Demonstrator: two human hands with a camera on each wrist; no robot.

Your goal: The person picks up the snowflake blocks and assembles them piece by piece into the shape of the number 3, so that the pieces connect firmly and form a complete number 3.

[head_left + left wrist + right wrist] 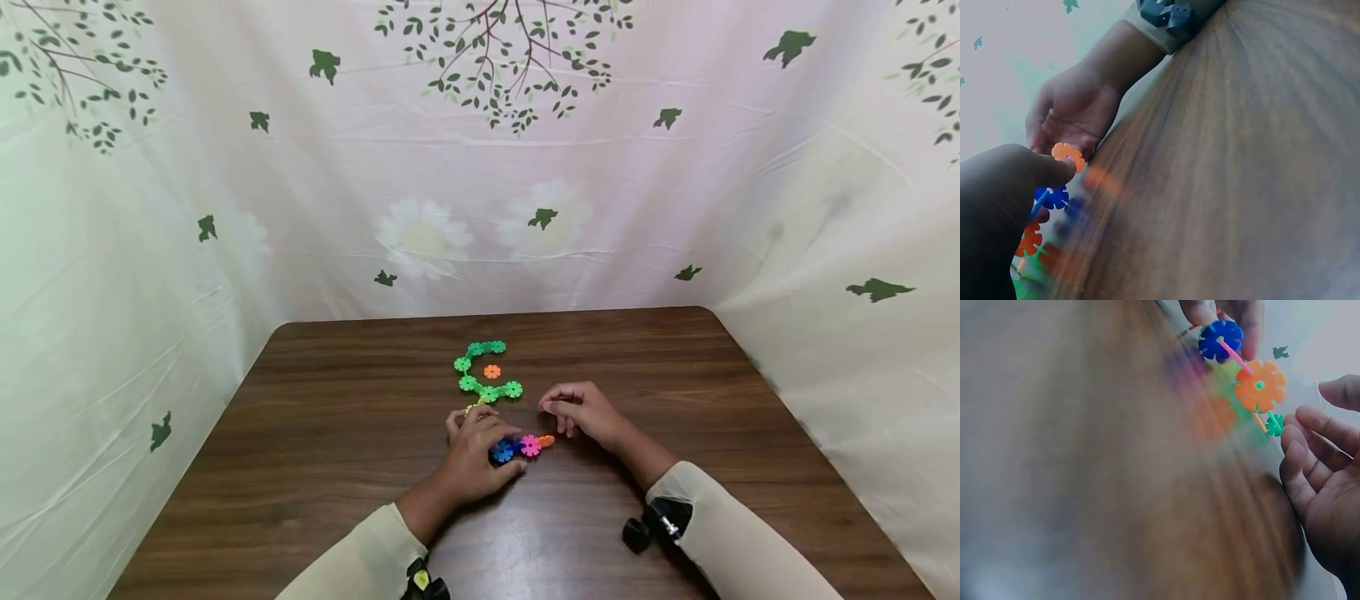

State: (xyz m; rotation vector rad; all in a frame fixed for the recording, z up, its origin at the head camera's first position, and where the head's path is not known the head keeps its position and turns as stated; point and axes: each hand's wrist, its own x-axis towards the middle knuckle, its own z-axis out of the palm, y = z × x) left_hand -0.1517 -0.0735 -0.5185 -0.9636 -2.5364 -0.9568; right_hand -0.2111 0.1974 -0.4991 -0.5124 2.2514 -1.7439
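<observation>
A chain of slotted flower-shaped building discs lies on the wooden table, its green discs [489,393] forming a curve at the back. My left hand [474,454] curls over the near part of the chain and hides some of it. Its thumb and fingers hold the chain around a blue disc [502,452]. Beyond that disc a pink disc [530,446] and a tilted orange disc [546,440] stick out to the right. My right hand [588,414] hovers just right of this end, fingers loosely bent; the right wrist view shows nothing in it.
A single orange disc [492,371] lies loose inside the green curve. The brown table [300,467] has rounded back corners. A patterned cloth [480,167] hangs behind it and at both sides.
</observation>
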